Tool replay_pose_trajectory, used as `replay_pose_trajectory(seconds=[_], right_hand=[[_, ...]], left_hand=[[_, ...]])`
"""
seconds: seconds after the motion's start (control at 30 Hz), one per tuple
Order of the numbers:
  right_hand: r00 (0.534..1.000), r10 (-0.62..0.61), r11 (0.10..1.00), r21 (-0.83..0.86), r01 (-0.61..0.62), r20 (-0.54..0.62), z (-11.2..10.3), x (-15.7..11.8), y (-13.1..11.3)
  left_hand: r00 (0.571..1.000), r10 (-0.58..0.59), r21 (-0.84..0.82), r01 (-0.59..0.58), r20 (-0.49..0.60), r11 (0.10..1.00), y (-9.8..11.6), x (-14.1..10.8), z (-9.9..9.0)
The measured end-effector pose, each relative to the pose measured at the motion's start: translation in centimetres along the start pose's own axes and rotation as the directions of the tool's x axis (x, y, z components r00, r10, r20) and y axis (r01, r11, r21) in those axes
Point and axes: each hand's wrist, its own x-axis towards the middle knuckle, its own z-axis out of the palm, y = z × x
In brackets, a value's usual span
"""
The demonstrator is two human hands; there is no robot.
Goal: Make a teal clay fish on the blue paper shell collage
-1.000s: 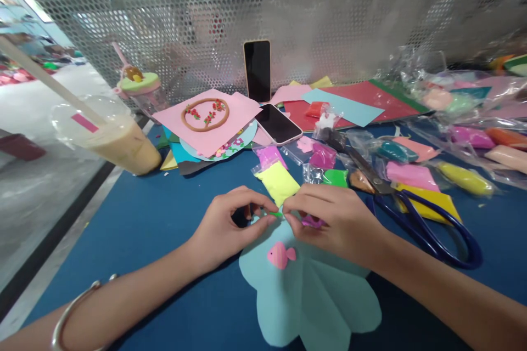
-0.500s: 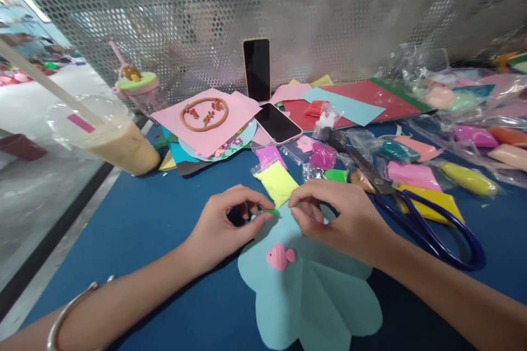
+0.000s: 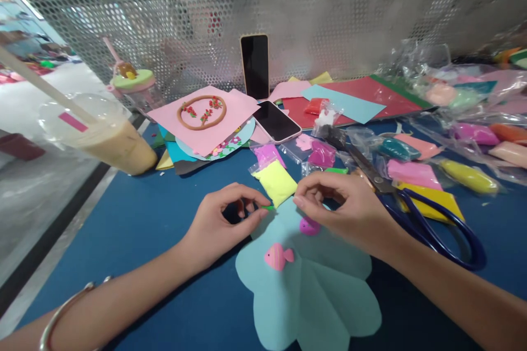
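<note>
Between the thumb and forefinger of my left hand point(image 3: 230, 222) is a thin strip of green clay point(image 3: 269, 207), just over the upper edge of a light blue scalloped paper point(image 3: 317, 290). My right hand point(image 3: 349, 205) is pinched closed above the paper's upper right; anything in its fingertips is too small to make out. On the creased paper lie a pink striped clay fish point(image 3: 279, 256) and, partly covered by my right hand, a purple clay fish point(image 3: 308, 226). A bag of yellow clay point(image 3: 276, 182) lies just beyond my fingertips.
Blue-handled scissors point(image 3: 436, 230) lie at the right among several clay packets point(image 3: 414, 174). A drink cup point(image 3: 123, 145) stands at the left. Behind are a pink sheet with a brown clay ring point(image 3: 181, 123), a flat phone point(image 3: 278, 122) and an upright phone point(image 3: 255, 66).
My right hand has shifted slightly up and right, uncovering more of the purple fish. My left hand still pinches the green clay, a little farther left.
</note>
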Motion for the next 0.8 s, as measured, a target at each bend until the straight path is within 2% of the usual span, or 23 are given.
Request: replay_pose_trajectory(seconds=[0.3,0.47,0.6,0.8], right_hand=[[0.997,-0.006,0.994,-0.106,-0.002,-0.077,-1.6,-1.4,0.1],[0.99,-0.096,0.961,-0.268,0.066,-0.102,-2.4,-3.3,0.6],[0.995,-0.101,0.923,-0.375,0.088,-0.014,-2.4,-4.3,1.0],[0.985,-0.156,0.891,-0.42,0.173,0.076,-1.8,-4.3,1.2]], left_hand=[[1.0,-0.009,0.005,0.009,-0.007,1.0,0.1,0.2,0.1],[1.0,-0.003,0.018,0.003,-0.008,1.0,0.2,0.2,0.0],[1.0,0.0,0.009,0.0,-0.016,1.0,0.1,0.2,0.1],[1.0,-0.006,-0.001,0.006,-0.022,1.0,0.0,0.3,0.1]])
